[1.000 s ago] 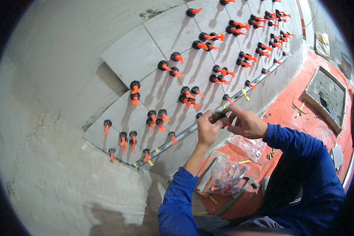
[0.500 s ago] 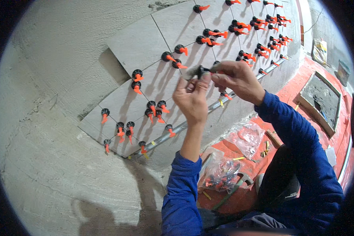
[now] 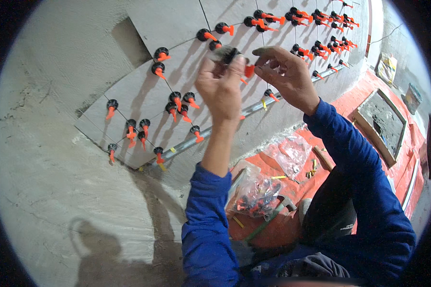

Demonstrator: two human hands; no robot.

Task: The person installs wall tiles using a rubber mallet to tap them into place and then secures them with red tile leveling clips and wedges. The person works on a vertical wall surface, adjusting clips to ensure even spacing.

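Note:
My left hand (image 3: 220,93) is raised in front of the tiled wall, its fingers closed on a tile leveler (image 3: 232,55) with a black round body and an orange handle. Just right of it, my right hand (image 3: 288,75) hovers with thumb and fingers curved apart, holding nothing that I can see. Behind both hands, large grey tiles (image 3: 134,91) cover part of the wall. Similar levelers, such as this one (image 3: 111,106), stick out along the tile joints. The far side of the held leveler is hidden by my left fingers.
A metal rail (image 3: 183,149) runs along the tiles' lower edge. On the red sheet (image 3: 341,103) lie a clear bag of levelers (image 3: 257,197), another plastic bag (image 3: 292,152), a hammer (image 3: 270,216) and a mortar tray (image 3: 387,125). A bucket (image 3: 413,98) stands beyond.
My right hand has come away from the leveler, and its fingers have spread. My left hand keeps hold of it. The view has shifted, so the wall sits higher and further left.

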